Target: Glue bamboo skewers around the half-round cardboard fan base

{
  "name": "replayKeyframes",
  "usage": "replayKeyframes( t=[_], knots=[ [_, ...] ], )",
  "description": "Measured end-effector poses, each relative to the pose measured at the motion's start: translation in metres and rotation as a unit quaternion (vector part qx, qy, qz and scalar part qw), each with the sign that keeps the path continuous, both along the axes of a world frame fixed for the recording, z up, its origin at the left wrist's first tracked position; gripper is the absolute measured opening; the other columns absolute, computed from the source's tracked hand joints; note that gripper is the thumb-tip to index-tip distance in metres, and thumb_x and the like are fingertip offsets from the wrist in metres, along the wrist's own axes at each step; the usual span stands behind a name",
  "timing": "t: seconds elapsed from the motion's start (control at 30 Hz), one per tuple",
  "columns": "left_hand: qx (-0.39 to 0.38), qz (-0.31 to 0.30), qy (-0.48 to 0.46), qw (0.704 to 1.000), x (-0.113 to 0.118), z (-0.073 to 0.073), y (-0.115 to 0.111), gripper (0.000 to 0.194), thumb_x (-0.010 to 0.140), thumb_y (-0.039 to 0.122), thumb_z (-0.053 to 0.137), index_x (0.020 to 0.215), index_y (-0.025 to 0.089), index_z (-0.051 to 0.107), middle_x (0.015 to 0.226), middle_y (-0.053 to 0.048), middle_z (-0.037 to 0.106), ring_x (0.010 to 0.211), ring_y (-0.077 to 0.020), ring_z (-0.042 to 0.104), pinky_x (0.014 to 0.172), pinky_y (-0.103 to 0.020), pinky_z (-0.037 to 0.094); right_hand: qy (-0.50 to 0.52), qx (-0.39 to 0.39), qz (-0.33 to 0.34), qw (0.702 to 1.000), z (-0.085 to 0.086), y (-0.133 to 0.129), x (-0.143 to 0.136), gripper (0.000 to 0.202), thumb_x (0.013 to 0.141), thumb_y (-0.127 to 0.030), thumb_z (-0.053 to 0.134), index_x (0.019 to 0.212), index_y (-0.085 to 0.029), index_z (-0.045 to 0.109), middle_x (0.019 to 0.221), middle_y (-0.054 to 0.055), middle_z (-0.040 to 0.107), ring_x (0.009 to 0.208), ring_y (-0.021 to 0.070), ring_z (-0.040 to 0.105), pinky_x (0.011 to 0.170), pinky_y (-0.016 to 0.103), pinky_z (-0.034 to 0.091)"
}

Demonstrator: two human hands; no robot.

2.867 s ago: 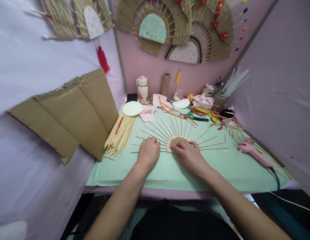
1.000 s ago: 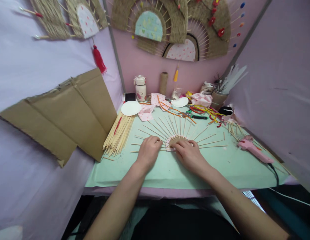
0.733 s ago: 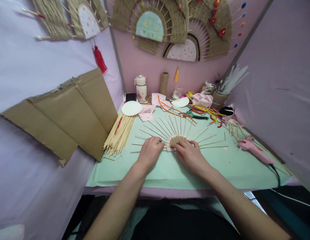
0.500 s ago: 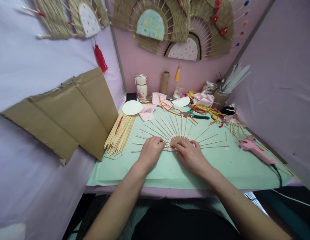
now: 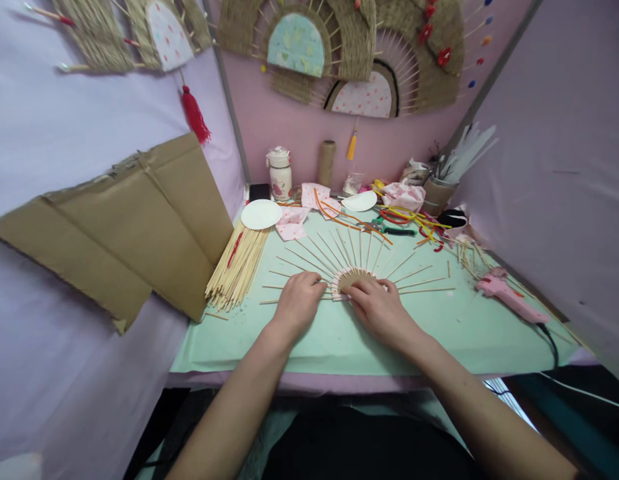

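Note:
A small brown cardboard half-circle (image 5: pixel 354 280) with pink-patterned edging lies flat on the mint-green table. Thin wooden sticks (image 5: pixel 325 249) fan out from it in a sunburst. At its left side, my left hand (image 5: pixel 300 297) is closed around the inner ends of the lower left sticks; its fingertips partly hide what they grip. My right hand (image 5: pixel 378 301) rests over the half-circle's right part, fingers bent, gripping and pressing it against the table. The lower edge of the half-circle is partly covered by my right fingers.
A bundle of sticks (image 5: pixel 238 270) lies left under a white disc (image 5: pixel 261 214), beside leaning cardboard (image 5: pixel 134 227). A pink glue gun (image 5: pixel 512 298) with a cord lies right. Behind are pliers (image 5: pixel 399 232), pipe cleaners, fabric scraps (image 5: pixel 292 223), a bottle (image 5: pixel 280 175) and a twine roll (image 5: pixel 327 163).
The view has shifted slightly, so everything sits a little further left. Both hands stay in place on the fan of sticks and the half-circle.

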State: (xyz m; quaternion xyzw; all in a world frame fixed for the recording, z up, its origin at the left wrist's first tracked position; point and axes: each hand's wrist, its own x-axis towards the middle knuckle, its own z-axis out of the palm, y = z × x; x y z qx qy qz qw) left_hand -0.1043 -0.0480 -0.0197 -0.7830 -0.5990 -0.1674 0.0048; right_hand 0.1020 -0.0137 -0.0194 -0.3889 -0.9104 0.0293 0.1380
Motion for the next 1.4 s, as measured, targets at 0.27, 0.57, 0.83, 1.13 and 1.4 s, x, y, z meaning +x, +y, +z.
replayKeyframes(
  t=[0.27,0.57,0.83,1.13,1.4],
  knots=[
    [-0.004,-0.003,0.003,1.0,0.0,0.0,0.0,0.025,0.095,0.014,0.052,0.102,0.022,0.075,0.108,-0.006,0.071,0.103,-0.0216,0.061,0.089,-0.034,0.046,-0.003,-0.008,0.003,1.0,0.001,-0.001,0.0,0.029,0.097,-0.017,0.046,0.119,-0.025,0.064,0.112,0.008,0.069,0.107,0.0241,0.058,0.097,0.046,0.027],
    [-0.009,-0.005,0.004,1.0,0.0,-0.001,0.001,0.026,0.095,0.014,0.051,0.103,0.022,0.075,0.106,-0.007,0.07,0.102,-0.0216,0.06,0.089,-0.035,0.046,-0.006,-0.004,-0.003,1.0,0.002,-0.001,-0.001,0.028,0.097,-0.017,0.049,0.118,-0.025,0.065,0.111,0.008,0.07,0.107,0.0241,0.059,0.097,0.045,0.028],
    [-0.014,-0.006,0.002,1.0,0.0,-0.001,0.001,0.025,0.095,0.014,0.052,0.103,0.021,0.074,0.106,-0.007,0.07,0.102,-0.0218,0.061,0.089,-0.035,0.047,-0.01,-0.009,-0.002,1.0,0.002,0.0,-0.001,0.028,0.097,-0.017,0.049,0.118,-0.026,0.066,0.104,0.006,0.07,0.105,0.0232,0.059,0.096,0.044,0.027],
    [-0.038,-0.019,0.026,0.999,0.001,0.006,0.004,0.022,0.093,0.014,0.054,0.1,0.021,0.073,0.1,-0.007,0.07,0.1,-0.0224,0.062,0.088,-0.036,0.047,-0.009,0.001,0.002,1.0,0.003,-0.001,-0.002,0.028,0.097,-0.016,0.048,0.115,-0.027,0.067,0.103,0.005,0.069,0.105,0.0226,0.057,0.096,0.043,0.026],
    [-0.11,-0.027,0.091,0.989,0.005,0.033,0.026,0.025,0.09,0.01,0.049,0.084,0.018,0.072,0.087,-0.009,0.07,0.086,-0.0239,0.065,0.075,-0.034,0.047,-0.019,-0.012,0.0,1.0,0.006,-0.001,-0.003,0.026,0.099,-0.017,0.048,0.116,-0.026,0.066,0.105,0.006,0.069,0.105,0.0229,0.058,0.097,0.045,0.025]
  ],
)
